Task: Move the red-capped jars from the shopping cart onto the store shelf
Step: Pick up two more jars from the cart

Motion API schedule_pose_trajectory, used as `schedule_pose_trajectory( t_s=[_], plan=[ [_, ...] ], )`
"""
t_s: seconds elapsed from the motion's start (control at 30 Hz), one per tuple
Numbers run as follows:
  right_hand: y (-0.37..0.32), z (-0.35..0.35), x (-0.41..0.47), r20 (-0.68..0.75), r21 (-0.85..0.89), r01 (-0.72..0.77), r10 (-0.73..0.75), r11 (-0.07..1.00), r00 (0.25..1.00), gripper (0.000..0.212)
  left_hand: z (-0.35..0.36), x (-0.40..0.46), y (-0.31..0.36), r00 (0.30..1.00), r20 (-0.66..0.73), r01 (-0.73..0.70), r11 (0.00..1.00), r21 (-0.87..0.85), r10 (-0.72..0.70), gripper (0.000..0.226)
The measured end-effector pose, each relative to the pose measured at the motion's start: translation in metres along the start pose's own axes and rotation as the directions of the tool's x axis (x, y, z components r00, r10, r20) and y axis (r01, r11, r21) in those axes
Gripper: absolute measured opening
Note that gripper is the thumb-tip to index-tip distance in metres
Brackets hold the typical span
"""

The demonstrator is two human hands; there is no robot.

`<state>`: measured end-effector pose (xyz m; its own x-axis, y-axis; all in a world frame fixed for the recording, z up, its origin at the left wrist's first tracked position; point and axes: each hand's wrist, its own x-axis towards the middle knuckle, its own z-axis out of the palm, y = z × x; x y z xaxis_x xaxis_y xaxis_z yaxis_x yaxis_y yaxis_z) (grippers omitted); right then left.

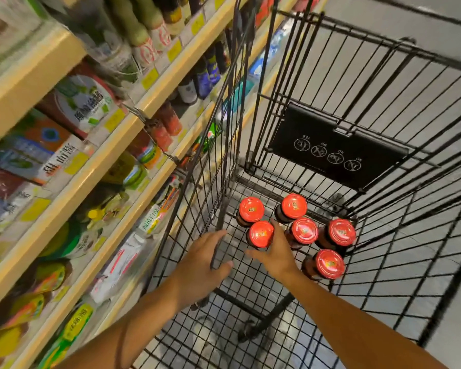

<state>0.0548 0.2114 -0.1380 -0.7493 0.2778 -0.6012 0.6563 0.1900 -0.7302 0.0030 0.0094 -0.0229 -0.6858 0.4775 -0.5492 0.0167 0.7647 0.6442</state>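
Observation:
Several dark jars with red caps stand upright on the wire floor of the black shopping cart (317, 62). My right hand (276, 253) reaches down into the cart with its fingers spread. Its thumb lies just below the nearest red-capped jar (260, 233) and its index finger runs along that jar's right side, without closing on it. My left hand (201, 262) is open at the cart's left wire wall, and a vertical wire crosses in front of it. The other jars (329, 263) stand to the right and behind. The store shelf (91, 171) runs along the left.
The wooden shelves on the left are packed with bottles (144, 30), boxes (32, 147) and packets, with yellow price tags on their edges. The black child-seat flap (338, 153) hangs at the cart's far end. Grey floor lies to the right of the cart.

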Motion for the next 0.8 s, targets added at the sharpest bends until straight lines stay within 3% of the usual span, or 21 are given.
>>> schedule_pose_trajectory(
  t_s=[0.07, 0.3, 0.57, 0.8],
  plan=[
    [0.000, 0.004, 0.006, -0.039, 0.001, -0.018, 0.018, 1.000, 0.999, 0.096, 0.002, 0.001, -0.002, 1.000, 0.016, -0.004, 1.000, 0.026, 0.004, 0.064],
    [-0.003, 0.003, -0.007, -0.162, -0.142, -0.006, -0.017, 0.990, 0.987, 0.062, 0.010, 0.010, -0.009, 0.996, 0.084, 0.018, 0.999, 0.035, -0.021, 0.066],
    [-0.004, -0.026, -0.061, -0.216, -0.126, -0.014, -0.014, 0.992, 0.976, 0.063, 0.020, 0.071, -0.007, 0.991, 0.102, 0.094, 0.995, -0.047, -0.088, 0.090],
    [-0.010, -0.044, -0.077, -0.183, -0.077, -0.045, 0.031, 0.996, 0.983, 0.067, 0.027, 0.131, -0.005, 0.990, 0.082, 0.115, 0.993, 0.034, -0.118, 0.114]
  ],
)
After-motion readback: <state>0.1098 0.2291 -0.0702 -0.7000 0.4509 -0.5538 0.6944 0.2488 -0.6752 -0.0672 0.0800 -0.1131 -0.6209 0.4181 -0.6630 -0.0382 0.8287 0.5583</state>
